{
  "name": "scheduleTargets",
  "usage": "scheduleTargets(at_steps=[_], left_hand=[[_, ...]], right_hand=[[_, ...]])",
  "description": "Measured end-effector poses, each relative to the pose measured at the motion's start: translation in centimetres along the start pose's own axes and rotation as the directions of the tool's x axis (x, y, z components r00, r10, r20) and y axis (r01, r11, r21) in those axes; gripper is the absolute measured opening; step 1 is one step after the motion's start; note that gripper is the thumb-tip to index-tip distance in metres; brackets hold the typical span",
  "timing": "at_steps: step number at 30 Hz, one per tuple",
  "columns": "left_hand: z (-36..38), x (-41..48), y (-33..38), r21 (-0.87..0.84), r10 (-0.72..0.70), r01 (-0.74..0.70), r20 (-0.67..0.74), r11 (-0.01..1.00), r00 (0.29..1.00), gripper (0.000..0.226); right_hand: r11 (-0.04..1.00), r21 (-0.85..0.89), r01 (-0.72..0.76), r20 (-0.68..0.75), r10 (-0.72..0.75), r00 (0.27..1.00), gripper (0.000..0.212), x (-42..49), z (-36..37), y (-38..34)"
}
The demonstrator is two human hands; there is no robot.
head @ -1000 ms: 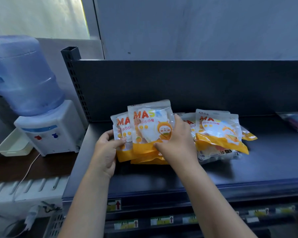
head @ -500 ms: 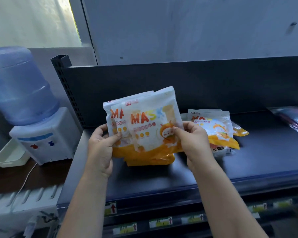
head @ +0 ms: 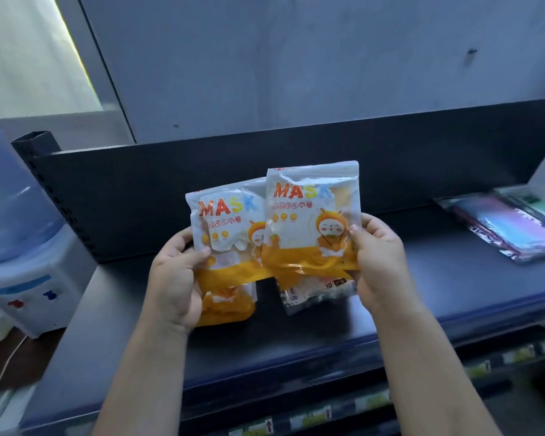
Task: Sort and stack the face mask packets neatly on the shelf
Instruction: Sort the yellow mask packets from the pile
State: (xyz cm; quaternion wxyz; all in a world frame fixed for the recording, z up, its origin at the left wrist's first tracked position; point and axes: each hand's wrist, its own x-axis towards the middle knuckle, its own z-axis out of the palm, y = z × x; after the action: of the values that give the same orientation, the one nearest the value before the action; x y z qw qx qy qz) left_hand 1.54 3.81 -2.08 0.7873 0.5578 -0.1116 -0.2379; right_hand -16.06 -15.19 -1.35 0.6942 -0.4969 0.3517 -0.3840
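Observation:
I hold white and orange face mask packets printed "MASK" upright above the dark shelf point(head: 438, 284). My left hand point(head: 173, 278) grips the left packets point(head: 224, 228) at their left edge, with another orange packet hanging below them. My right hand point(head: 378, 262) grips the right packet point(head: 309, 215) at its right edge; this packet overlaps the left ones in front. Below it lies another packet point(head: 315, 294), marked "10", partly hidden, and I cannot tell whether it rests on the shelf or is held.
Purple and green mask packets point(head: 510, 231) lie on the shelf at the far right. A water dispenser point(head: 16, 221) with a blue bottle stands to the left of the shelf. The shelf's back panel point(head: 296, 162) rises behind the packets.
The packets came up off the shelf and were spread apart, one bunch in each hand. The view swung to the right, so the purple packets show more.

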Motion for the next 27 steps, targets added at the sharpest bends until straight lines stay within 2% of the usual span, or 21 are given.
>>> scheduleTargets(at_steps=[6, 12, 16, 22, 27], left_hand=[[8.6, -0.5, -2.4, -0.035, -0.055, 0.058, 0.065, 0.998, 0.996, 0.044], [20.3, -1.5, -6.5, 0.016, -0.067, 0.066, 0.082, 0.998, 0.994, 0.043], [26.5, -2.6, -10.0, 0.013, -0.079, 0.078, 0.069, 0.997, 0.994, 0.046], [30.9, -4.9, -14.2, -0.037, -0.118, 0.118, 0.016, 0.992, 0.993, 0.051], [33.0, -6.0, -15.3, -0.036, -0.131, 0.131, 0.000, 0.991, 0.991, 0.044]], right_hand=[[1.000, -0.010, -0.012, -0.045, 0.012, 0.999, 0.029, 4.3, -8.4, -3.2], [0.999, -0.044, -0.027, 0.000, 0.027, 1.000, 0.030, 7.9, -18.6, -7.2], [0.998, -0.038, -0.042, -0.024, 0.041, 0.999, 0.030, 10.3, -24.6, -8.4], [0.998, -0.036, -0.051, -0.008, 0.051, 0.999, 0.028, 12.4, -30.2, -8.7], [0.997, -0.003, -0.080, -0.052, 0.080, 0.995, 0.029, 12.6, -32.9, -8.6]])
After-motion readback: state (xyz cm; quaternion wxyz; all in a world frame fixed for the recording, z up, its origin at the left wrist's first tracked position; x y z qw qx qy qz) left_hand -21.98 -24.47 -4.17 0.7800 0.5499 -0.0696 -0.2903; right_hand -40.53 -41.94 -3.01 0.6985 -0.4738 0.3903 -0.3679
